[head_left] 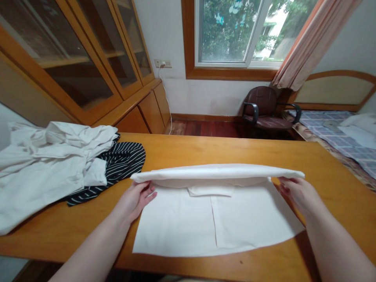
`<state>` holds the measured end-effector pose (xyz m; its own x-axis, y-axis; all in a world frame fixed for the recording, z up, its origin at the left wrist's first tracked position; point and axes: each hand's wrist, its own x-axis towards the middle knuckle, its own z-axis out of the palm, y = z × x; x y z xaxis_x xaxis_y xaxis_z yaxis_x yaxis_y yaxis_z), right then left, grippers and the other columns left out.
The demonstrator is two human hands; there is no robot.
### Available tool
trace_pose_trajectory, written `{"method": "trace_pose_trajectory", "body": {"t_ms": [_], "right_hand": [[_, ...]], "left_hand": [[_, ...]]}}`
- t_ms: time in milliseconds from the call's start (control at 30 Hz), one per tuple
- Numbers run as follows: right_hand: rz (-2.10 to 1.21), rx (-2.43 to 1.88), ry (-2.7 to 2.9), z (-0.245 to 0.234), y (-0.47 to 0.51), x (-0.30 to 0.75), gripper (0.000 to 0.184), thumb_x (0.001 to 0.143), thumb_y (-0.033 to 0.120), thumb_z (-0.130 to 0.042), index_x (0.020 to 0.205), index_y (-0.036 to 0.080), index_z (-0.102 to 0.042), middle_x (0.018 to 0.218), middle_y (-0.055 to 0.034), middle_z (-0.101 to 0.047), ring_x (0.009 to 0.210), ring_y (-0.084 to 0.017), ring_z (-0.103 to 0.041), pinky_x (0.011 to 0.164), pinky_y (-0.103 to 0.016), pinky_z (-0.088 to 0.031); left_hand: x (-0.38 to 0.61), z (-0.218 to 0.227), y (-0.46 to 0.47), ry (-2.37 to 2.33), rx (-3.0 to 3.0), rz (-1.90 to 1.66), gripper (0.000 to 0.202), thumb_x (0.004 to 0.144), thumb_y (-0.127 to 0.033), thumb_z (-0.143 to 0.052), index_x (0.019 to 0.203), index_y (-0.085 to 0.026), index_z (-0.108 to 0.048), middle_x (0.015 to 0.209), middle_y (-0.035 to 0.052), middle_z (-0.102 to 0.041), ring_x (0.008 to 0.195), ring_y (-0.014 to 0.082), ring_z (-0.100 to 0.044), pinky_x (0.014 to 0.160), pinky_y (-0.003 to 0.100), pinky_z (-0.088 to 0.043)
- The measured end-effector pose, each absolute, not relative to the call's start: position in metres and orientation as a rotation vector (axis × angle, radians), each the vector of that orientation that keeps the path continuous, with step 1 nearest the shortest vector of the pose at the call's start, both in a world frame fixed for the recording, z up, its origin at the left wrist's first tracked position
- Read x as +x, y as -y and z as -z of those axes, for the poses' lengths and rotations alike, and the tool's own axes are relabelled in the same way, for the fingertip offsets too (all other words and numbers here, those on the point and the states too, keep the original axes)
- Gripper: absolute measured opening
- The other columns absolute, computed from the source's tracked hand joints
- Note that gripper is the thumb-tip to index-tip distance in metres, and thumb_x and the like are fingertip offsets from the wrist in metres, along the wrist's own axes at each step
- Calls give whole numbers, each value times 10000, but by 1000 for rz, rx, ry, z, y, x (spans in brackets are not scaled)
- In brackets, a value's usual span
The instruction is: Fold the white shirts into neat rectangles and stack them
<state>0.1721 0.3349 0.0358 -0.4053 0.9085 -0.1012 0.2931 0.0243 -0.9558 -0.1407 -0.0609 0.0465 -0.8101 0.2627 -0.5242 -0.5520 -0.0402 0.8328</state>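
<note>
A white garment point(182, 223), which looks like a shirt with a placket down its middle, lies spread on the wooden table before me. Its far part is folded over and raised in a long band above the rest. My left hand point(138, 197) grips the left end of that band, thumb apart and fingertips partly under the cloth. At the opposite end, my right hand point(298, 192) has its fingers closed on the band's edge. Beneath the fold a small white flap, perhaps the collar, peeks out.
The wooden table point(182, 150) spans the front. To the left lie a heap of white clothes point(58, 156) and a black-and-white striped cloth point(126, 160). Beyond stand a glass-door cabinet point(117, 94), an armchair point(267, 105) and a bed point(337, 125), below a window point(229, 35) with a pink curtain point(311, 47).
</note>
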Motion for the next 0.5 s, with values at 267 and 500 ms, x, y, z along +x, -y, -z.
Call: {"method": "trace_pose_trajectory", "body": {"t_ms": [267,500], "right_hand": [[-1764,-1332,1397,-17,-336,131,149,737,269,-531,863,215,-589,857,-84,-695,721,-215,-662,639,-353,-562],[-1678,-1231,1475,-13,-341,91,153,713,246,-513,856,209,-554,923,-91,-691,898,-228,-657,757,-375,-567]], "left_hand": [[-157,-47,37,-1695,-113,-1820,364,825,-370,-450,1071,-163,-622,1034,118,-695,934,283,-663,782,461,-563],[-226,-39,-3,-2043,238,-1707,541,923,-491,-243,1166,-138,-573,993,104,-698,924,255,-655,781,411,-544]]}}
